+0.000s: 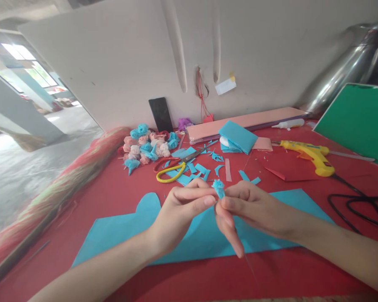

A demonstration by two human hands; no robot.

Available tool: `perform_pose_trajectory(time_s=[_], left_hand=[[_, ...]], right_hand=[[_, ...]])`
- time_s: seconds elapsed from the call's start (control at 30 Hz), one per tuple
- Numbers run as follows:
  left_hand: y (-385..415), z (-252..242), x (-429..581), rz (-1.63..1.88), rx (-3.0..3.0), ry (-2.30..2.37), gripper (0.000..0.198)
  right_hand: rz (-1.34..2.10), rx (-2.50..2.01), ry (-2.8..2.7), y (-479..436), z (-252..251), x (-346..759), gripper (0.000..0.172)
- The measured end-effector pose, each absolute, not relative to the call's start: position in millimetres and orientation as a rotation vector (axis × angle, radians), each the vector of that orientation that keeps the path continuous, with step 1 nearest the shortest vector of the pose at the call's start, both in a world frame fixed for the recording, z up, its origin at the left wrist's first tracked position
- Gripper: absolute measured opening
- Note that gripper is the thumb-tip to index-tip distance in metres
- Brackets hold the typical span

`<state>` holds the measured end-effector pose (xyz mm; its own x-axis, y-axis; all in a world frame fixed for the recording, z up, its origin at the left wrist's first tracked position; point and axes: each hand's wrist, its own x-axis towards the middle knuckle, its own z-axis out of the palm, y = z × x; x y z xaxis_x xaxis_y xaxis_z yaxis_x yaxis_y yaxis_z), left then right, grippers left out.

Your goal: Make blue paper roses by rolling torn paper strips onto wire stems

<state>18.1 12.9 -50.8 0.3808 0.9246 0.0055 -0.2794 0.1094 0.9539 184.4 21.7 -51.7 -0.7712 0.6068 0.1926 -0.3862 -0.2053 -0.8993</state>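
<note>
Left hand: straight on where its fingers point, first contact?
Looks like the blue flower, right at the left hand's fingertips, with the right hand just beyond; depth's unclear, they may already touch.

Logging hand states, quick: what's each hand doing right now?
Left hand: fingertips at the flower's side; can't tell whether they grip anything.
Right hand: closed, pinching the blue flower near its base.

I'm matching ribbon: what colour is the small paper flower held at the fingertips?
The paper flower is turquoise blue, best seen in the head view.
</note>
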Motion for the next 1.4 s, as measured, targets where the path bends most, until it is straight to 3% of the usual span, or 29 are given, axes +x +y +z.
perform_pose_trajectory(time_s=[0.23,0.47,0.7,0.8,0.9,1.1,1.4], left_hand=[[6,-50,19,0.924,1.086,0.714,0.022],[-2,-47,22,0.965,1.022,0.721,0.018],[-1,-49,21,0.945,1.015,0.651,0.02],[3,-50,20,0.971,1.047,0.64,0.02],[7,-52,19,1.032,1.084,0.661,0.014],[11,-56,17,1.119,1.198,0.752,0.005],[15,-59,17,1.241,1.411,0.829,0.01]], right_hand=[[2.126,-0.189,-1.414,18,-63,180,0.036],[2.109,-0.243,-1.408,14,-71,176,0.045],[1.948,-0.41,-1.484,12,-58,177,0.036],[1.689,-0.568,-1.659,8,-52,180,0.029],[1.211,-0.675,-1.907,6,-50,182,0.028],[0.264,-0.768,-2.106,5,-54,179,0.04],[-0.004,-0.829,-2.088,3,-58,178,0.036]])
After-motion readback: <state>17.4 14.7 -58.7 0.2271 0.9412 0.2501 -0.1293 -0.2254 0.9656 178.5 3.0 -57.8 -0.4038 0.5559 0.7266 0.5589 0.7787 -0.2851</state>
